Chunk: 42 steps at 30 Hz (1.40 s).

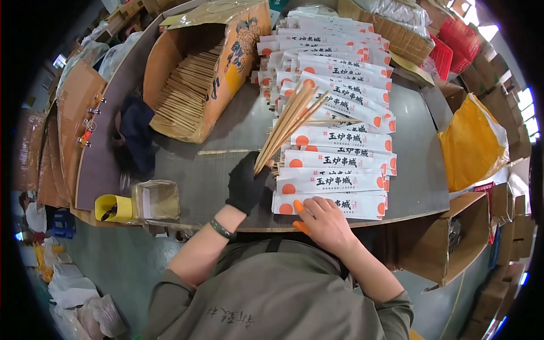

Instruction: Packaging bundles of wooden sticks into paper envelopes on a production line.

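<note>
My left hand [247,182], in a black glove, is closed round a fanned bundle of wooden chopsticks [289,124] that slants up and away to the right. My right hand [326,222] wears orange finger covers on its thumb and forefinger. Thumb and forefinger are apart, and its fingers lie on the nearest paper sleeve [365,205] at the table's front edge. White paper sleeves [345,139] with orange dots lie overlapped in a long row running away from me. A few loose chopsticks [334,121] lie across the row's middle.
An open cardboard box [229,105] of chopsticks lies on its side at the far left of the table [218,173]. Near the front left edge are a yellow container [113,208] and a taped small box [156,201]. A yellow sack [473,141] and an open carton [439,243] stand right.
</note>
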Tool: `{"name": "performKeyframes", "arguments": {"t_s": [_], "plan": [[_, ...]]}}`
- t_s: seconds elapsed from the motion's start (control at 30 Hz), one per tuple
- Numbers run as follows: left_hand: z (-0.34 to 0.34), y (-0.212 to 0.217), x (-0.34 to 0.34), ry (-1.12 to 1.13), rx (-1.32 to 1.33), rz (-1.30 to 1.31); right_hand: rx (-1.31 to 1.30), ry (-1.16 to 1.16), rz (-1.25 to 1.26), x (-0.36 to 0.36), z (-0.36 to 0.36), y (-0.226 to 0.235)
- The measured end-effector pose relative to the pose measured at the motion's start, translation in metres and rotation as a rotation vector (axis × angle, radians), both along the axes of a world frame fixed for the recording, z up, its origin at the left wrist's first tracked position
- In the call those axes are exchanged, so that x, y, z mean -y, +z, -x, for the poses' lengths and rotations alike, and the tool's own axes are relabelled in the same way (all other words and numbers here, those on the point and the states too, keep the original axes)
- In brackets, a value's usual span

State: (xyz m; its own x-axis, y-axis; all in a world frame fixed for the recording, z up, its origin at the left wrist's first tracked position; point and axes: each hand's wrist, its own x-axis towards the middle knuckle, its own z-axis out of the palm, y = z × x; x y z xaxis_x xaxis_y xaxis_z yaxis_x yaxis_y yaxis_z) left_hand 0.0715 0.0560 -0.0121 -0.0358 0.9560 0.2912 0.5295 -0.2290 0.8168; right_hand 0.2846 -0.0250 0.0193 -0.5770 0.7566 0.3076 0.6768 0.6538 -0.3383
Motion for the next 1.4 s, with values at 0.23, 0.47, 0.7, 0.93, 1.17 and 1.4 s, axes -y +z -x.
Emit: {"name": "performKeyframes", "arguments": {"t_s": [0.23,0.47,0.7,0.93,1.17,1.4], "plan": [[-0.033,0.025,-0.092,-0.287,-0.499,0.061,0.08,0.013,-0.032,0.002,0.0,-0.005],[-0.066,0.033,-0.132,-0.454,-0.698,0.341,0.032,-0.035,-0.046,0.007,0.001,-0.012],[-0.085,0.033,-0.138,-0.469,-0.795,0.42,-0.053,-0.047,0.009,0.001,0.001,-0.009],[-0.123,0.047,-0.133,-0.517,-0.816,0.411,-0.174,-0.052,0.017,-0.01,-0.003,-0.006],[-0.089,0.07,-0.131,-0.627,-0.791,0.194,-0.176,-0.03,0.03,-0.006,-0.004,-0.01],[0.005,0.043,-0.088,-0.17,-0.242,-0.206,-0.06,-0.368,0.019,-0.045,-0.032,0.0]]}}
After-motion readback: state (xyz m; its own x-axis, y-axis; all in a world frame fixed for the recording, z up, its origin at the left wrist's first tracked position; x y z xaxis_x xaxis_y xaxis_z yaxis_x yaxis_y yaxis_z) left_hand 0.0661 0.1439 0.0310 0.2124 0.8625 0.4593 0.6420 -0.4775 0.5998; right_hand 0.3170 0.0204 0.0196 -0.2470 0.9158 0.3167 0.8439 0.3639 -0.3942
